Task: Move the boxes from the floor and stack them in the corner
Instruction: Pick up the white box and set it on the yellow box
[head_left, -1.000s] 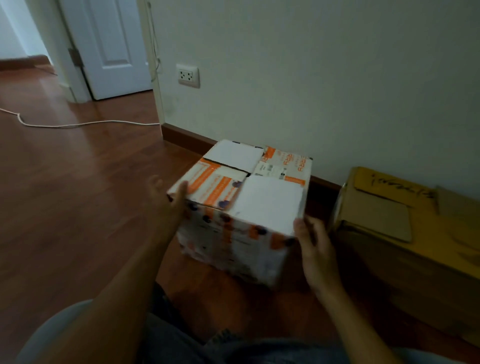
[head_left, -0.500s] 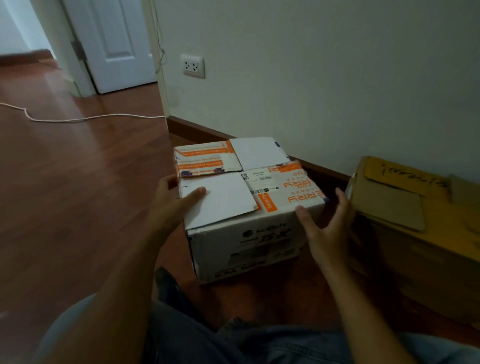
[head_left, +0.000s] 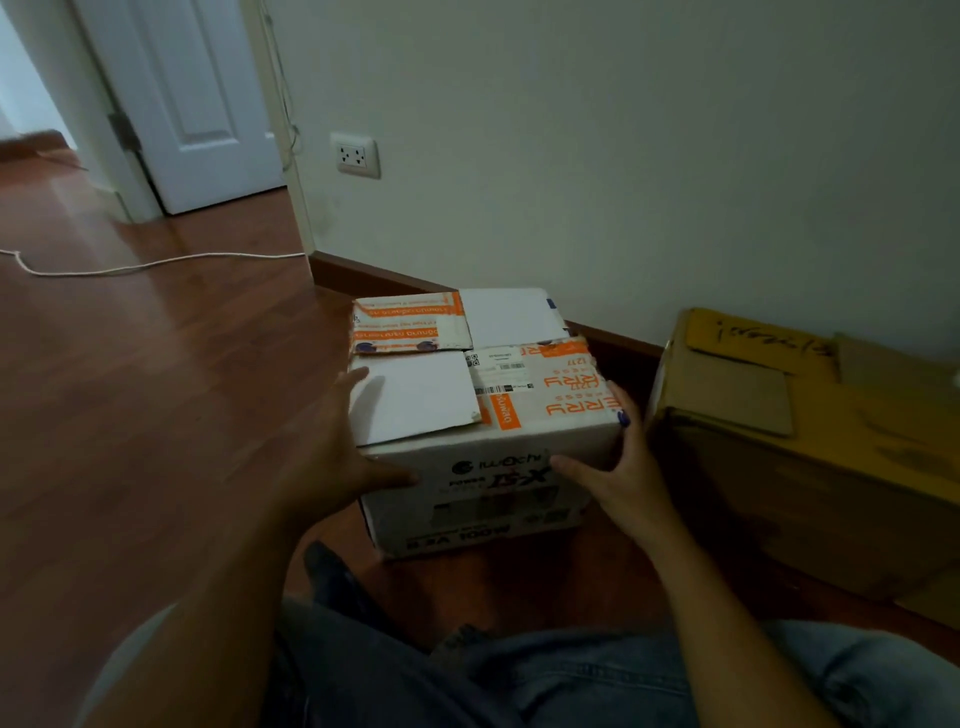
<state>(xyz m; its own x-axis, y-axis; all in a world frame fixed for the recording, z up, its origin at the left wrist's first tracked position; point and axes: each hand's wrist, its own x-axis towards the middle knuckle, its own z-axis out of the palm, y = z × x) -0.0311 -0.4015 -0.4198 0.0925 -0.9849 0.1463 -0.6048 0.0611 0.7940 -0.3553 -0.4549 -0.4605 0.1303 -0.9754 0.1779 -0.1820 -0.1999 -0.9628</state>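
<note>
1. Between the two hands, straight ahead of the person and low on the wooden floor (head_left: 130, 415), sits the white box (head_left: 467, 415) with orange tape, close to the baseboard (head_left: 374, 275) of the wall (head_left: 623, 156)
2. Left hand (head_left: 332, 457) lies on the box's near left corner, fingers spread up the left side and onto the top flap, thumb across the front face
3. Right hand (head_left: 618, 467) cups the near right corner, fingers open along the right side, thumb on the front face; neither hand is closed, both press flat against the cardboard
4. Both hands sit equally near, one per side, so the grip squeezes across the box's width; the top looks close to square, so no clear long axis shows
5. Just to the right, with a narrow dark gap beside the right hand, stands the larger brown box (head_left: 805, 457) against the same wall
6. Judging from this, the lift must go up and rightward toward the brown box, though whether a corner lies beyond it is probably out of view
7. Little room shows for the right fingers between the two boxes, so that side risks a scrape
</note>
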